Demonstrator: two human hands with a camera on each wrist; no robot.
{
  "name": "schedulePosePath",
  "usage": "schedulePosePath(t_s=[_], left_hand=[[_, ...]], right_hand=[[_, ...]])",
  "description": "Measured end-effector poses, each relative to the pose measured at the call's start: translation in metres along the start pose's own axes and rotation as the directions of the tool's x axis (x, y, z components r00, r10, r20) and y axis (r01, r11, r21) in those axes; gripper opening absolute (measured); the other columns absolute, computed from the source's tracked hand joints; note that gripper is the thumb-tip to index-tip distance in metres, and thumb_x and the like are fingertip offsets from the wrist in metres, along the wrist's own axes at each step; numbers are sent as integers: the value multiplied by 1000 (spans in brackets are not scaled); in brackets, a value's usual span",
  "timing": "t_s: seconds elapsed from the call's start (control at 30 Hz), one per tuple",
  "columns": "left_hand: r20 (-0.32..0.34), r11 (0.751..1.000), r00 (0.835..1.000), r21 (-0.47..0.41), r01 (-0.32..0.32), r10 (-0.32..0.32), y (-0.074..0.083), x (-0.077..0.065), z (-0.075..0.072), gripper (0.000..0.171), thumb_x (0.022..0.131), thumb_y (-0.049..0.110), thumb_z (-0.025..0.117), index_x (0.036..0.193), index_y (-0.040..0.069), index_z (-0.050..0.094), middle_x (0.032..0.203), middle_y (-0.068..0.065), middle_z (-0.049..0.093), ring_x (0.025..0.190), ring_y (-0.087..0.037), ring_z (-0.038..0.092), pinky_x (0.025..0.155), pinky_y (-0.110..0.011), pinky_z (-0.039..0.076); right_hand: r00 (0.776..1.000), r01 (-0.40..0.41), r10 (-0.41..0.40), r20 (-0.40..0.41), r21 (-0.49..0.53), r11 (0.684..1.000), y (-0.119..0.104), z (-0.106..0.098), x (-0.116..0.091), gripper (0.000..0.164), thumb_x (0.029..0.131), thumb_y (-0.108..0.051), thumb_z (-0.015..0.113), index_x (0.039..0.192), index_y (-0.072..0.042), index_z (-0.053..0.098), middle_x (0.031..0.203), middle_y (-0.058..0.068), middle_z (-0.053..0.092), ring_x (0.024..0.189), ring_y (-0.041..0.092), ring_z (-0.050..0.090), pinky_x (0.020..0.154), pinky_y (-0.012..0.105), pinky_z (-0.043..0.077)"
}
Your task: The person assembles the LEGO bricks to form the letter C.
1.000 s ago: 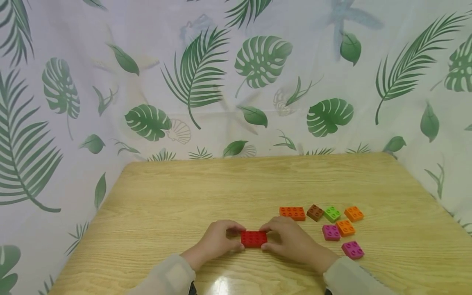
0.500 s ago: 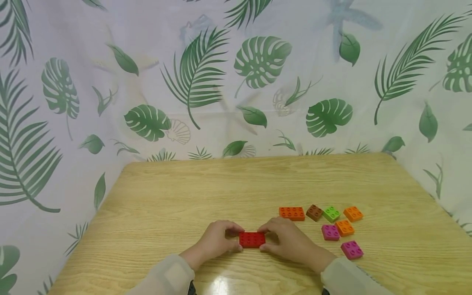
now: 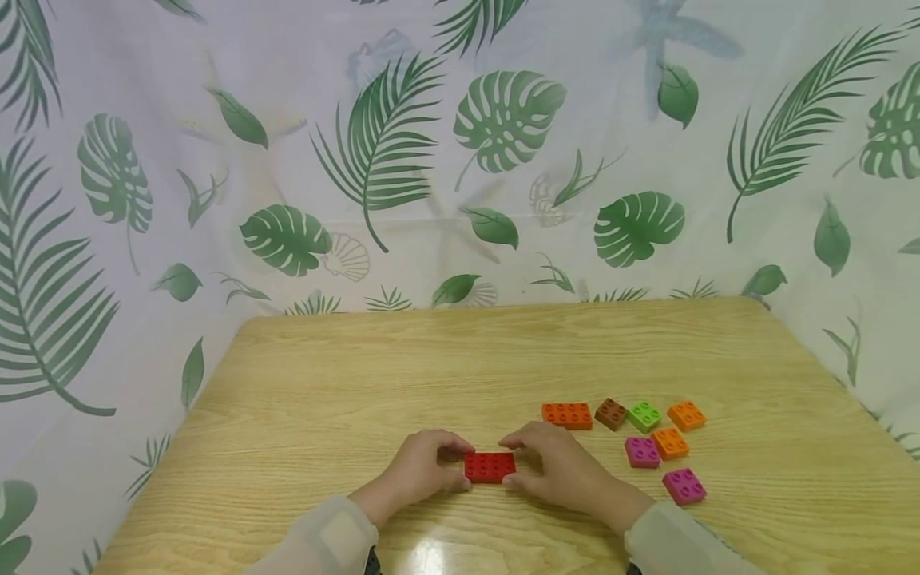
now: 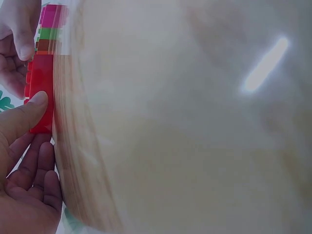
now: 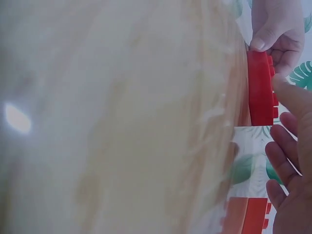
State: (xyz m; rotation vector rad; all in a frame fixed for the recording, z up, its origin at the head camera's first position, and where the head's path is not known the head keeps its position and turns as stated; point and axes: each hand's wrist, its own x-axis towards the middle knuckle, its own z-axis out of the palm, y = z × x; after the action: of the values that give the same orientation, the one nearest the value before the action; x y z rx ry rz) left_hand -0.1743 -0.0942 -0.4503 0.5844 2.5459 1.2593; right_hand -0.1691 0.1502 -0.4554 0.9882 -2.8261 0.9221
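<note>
A red building brick [image 3: 489, 468] with two rows of studs lies studs up on the table, between both hands. My left hand [image 3: 424, 465] pinches its left end, and the left wrist view shows the thumb [image 4: 39, 99] pressed on the near side. Around the right end is my right hand [image 3: 559, 465], thumb and fingers spread. In the left wrist view a small gap parts the right hand [image 4: 19, 34] from the brick. The right wrist view has the right fingers [image 5: 284, 146] loosely bent, holding nothing.
Right of the hands lie an orange-red long brick [image 3: 568, 415], a brown brick [image 3: 611, 414], a green brick [image 3: 644, 416], orange bricks [image 3: 686, 415] and magenta bricks [image 3: 684, 486]. A leaf-patterned cloth [image 3: 431, 263] hangs behind the wooden table [image 3: 345, 375].
The right hand's fingers have loosened from the red brick's right end, leaving a slight gap. The left hand keeps its pinch, and the loose bricks stay in place.
</note>
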Motion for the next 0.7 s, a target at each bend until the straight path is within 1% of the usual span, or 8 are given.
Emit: schedulePosePath(t_s=[0.23,0.37,0.5,0.6,0.7], left_hand=[[-6,1000,1000,4,-4,4,-1,0,1,37,73,13,83,107,8,70,105,-1,67,97,-19,62,86,-34,49],[-3,1000,1000,-3,2,-2,0,-1,1,36,73,13,83,107,8,70,105,-1,67,97,-20,61,85,-33,49],[0,1000,1000,-11,8,-8,2,-1,0,36,74,12,83,107,7,70,105,-1,67,98,-20,61,85,-33,49],[1,1000,1000,-16,15,-15,2,-2,0,36,74,12,82,108,8,70,106,-1,67,98,-21,61,86,-34,49],[0,1000,1000,-18,18,-18,3,-2,0,36,74,12,83,108,8,70,106,-1,66,99,-21,60,86,-34,49]], right_hand=[[998,-27,28,-50,31,999,3,-7,-8,45,84,-36,74,122,-16,61,112,-5,61,101,11,55,89,41,47],[992,20,-18,-127,18,1000,9,-10,-16,45,82,-29,77,121,-12,62,115,-5,61,100,12,57,86,41,49],[976,62,-64,-207,-15,998,14,-15,-26,45,80,-26,78,119,-10,63,114,-5,62,97,12,58,82,40,50],[974,39,-44,-220,-27,999,17,-20,-34,44,80,-26,78,119,-11,63,113,-6,62,97,12,58,81,38,51],[975,0,-10,-224,-42,999,19,-26,-43,45,80,-26,78,120,-12,63,113,-7,62,99,14,58,82,40,51]])
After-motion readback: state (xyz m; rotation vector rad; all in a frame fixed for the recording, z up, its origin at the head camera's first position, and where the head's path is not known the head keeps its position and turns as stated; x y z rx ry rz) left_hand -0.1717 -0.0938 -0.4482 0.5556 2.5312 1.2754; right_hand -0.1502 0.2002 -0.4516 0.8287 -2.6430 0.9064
